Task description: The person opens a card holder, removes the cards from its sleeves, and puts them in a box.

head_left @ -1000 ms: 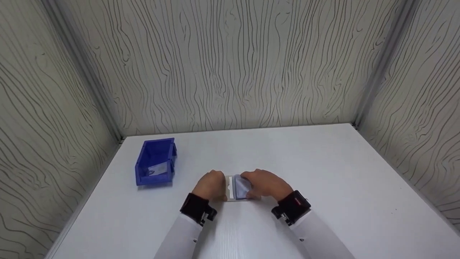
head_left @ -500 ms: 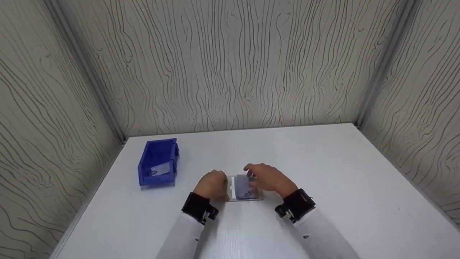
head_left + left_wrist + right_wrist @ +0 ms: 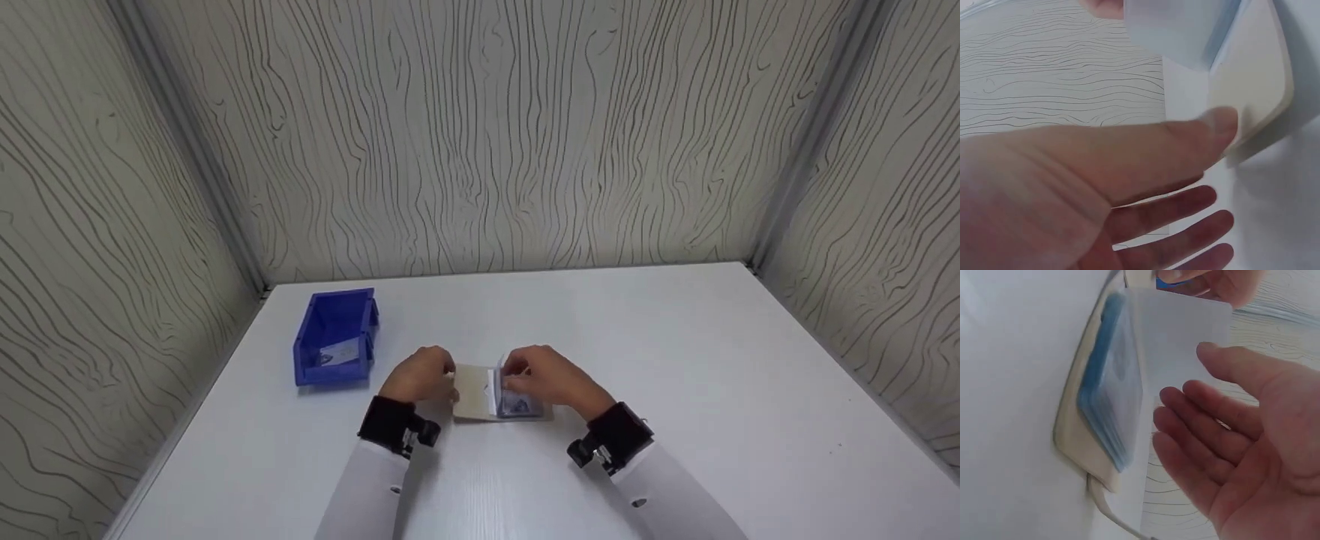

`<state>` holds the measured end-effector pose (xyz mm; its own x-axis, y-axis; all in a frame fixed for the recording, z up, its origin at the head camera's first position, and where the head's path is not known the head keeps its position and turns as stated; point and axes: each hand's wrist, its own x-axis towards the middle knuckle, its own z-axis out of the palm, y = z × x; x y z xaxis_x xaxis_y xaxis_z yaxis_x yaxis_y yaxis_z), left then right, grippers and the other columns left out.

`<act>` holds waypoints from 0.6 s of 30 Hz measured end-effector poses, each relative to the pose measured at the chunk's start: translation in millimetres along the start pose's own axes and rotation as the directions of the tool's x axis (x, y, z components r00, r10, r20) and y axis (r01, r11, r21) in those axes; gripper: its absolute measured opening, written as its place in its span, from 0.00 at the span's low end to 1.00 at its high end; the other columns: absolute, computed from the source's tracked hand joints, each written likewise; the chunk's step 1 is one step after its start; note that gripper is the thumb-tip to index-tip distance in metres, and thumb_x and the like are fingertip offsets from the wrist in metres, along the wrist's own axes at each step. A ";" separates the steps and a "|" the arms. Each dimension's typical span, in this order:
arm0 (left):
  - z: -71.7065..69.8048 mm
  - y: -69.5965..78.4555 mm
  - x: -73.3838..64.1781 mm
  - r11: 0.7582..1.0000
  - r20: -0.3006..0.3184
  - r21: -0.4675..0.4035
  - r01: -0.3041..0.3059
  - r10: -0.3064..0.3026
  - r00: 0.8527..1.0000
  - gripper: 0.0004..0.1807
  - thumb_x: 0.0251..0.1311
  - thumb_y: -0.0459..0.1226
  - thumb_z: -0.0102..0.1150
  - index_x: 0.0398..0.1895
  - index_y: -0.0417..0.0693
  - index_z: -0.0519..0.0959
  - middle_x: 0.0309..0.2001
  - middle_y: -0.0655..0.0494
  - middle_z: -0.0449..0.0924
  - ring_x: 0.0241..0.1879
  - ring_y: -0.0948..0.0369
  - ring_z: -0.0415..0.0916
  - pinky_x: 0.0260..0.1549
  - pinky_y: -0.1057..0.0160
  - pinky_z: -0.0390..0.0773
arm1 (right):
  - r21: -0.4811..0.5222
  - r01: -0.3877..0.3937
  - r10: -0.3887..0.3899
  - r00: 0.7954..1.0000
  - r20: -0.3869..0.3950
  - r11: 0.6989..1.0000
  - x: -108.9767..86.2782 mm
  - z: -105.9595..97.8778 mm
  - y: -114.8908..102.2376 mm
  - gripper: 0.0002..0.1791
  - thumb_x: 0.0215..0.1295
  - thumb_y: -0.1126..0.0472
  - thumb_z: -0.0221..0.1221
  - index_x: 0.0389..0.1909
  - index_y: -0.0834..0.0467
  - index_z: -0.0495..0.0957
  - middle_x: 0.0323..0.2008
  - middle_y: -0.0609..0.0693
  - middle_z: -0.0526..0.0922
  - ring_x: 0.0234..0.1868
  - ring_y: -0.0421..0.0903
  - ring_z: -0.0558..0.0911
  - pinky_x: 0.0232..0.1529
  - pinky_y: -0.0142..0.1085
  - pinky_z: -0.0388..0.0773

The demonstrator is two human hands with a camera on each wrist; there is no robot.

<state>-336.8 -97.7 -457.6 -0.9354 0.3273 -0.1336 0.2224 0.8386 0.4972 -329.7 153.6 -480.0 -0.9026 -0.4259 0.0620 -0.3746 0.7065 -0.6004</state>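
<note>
A small card holder (image 3: 471,397) with a cream cover lies spread on the white table between the hands. Its cover is raised a little at the left, with a shadow beneath. My left hand (image 3: 418,377) is at that side, its thumb touching the cover and its fingers extended beyond the edge. One clear leaf (image 3: 1182,329) stands upright beside my right hand (image 3: 556,377). The right thumb is against or near this leaf, with the fingers loosely bent and their tips apart. Bluish stacked sleeves (image 3: 1112,391) lie on the holder's right half, with a dark print showing.
A blue bin (image 3: 334,373) stands at the left of the table (image 3: 645,322), with a printed white card (image 3: 341,351) inside. A cream strap (image 3: 1107,509) trails from the holder. Wood-patterned panels (image 3: 480,150) enclose the back and sides.
The left hand has moved left and more of the cream cover shows. One clear leaf has risen to stand upright by the right hand, which has shifted slightly left.
</note>
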 end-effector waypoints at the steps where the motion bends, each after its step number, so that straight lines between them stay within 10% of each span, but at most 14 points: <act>1: 0.0 0.1 0.8 1.000 0.008 0.006 0.005 -0.005 1.000 0.21 0.58 0.33 0.78 0.53 0.34 0.87 0.50 0.42 0.90 0.46 0.52 0.84 0.53 0.46 0.87 | -0.021 0.043 -0.043 0.999 0.018 0.999 -0.1 2.6 -0.4 0.12 0.71 0.60 0.69 0.51 0.60 0.88 0.51 0.56 0.91 0.55 0.54 0.88 0.59 0.52 0.86; 9: 1.9 1.9 2.5 0.997 0.015 0.072 0.019 -0.020 1.000 0.14 0.61 0.29 0.72 0.49 0.33 0.89 0.49 0.41 0.92 0.47 0.52 0.87 0.55 0.46 0.88 | -0.197 0.314 -0.284 0.944 0.167 0.929 -5.0 14.9 -2.1 0.18 0.67 0.64 0.68 0.57 0.60 0.88 0.60 0.57 0.87 0.65 0.56 0.85 0.70 0.51 0.82; 18: 5.0 1.7 4.4 0.996 -0.011 0.080 0.043 -0.043 0.999 0.10 0.59 0.29 0.74 0.43 0.33 0.90 0.43 0.43 0.93 0.40 0.53 0.86 0.50 0.47 0.89 | -0.238 0.290 -0.245 0.948 0.201 0.927 -7.7 14.8 -2.4 0.23 0.70 0.61 0.67 0.65 0.55 0.84 0.69 0.56 0.82 0.72 0.57 0.81 0.73 0.51 0.80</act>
<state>-339.2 -92.7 -461.7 -0.9472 0.2862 -0.1448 0.2030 0.8843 0.4204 -318.7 146.8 -490.9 -0.7216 -0.6908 0.0460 -0.6596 0.6658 -0.3487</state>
